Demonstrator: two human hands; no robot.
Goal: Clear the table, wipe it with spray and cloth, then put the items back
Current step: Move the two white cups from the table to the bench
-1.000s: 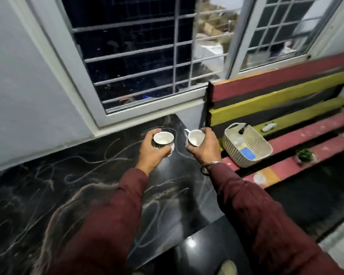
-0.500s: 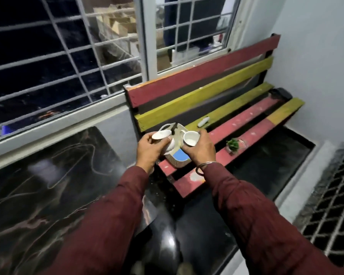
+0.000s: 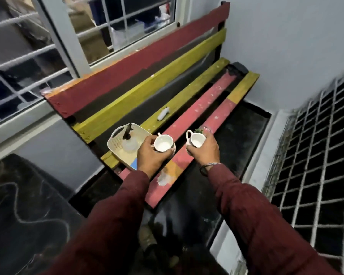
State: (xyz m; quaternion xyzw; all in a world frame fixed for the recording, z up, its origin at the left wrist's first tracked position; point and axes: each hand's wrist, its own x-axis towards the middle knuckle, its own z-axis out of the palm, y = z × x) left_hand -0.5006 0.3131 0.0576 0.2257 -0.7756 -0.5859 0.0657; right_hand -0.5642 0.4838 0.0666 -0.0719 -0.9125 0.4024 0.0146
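My left hand (image 3: 151,155) grips a white teacup (image 3: 163,143) above the red and yellow slatted bench (image 3: 199,104). My right hand (image 3: 205,150) grips a second white teacup (image 3: 196,140), a little to the right over the bench's front slat. Both cups are upright and look empty. Just left of my left hand, a cream basket (image 3: 117,142) stands on the bench seat with a clear spray bottle (image 3: 129,140) and a blue cloth (image 3: 134,165) in it. The black marble table (image 3: 24,211) is at the lower left.
A small white object (image 3: 163,114) lies on the yellow seat slat. A small green plant (image 3: 199,130) peeks out behind my right hand. A dark object (image 3: 239,68) sits at the bench's far end. Window bars are behind, a white grille (image 3: 316,175) to the right, dark floor below.
I have turned right from the marble table toward the bench. Both hands carried the cups from over the table to over the bench seat and have moved slightly apart.
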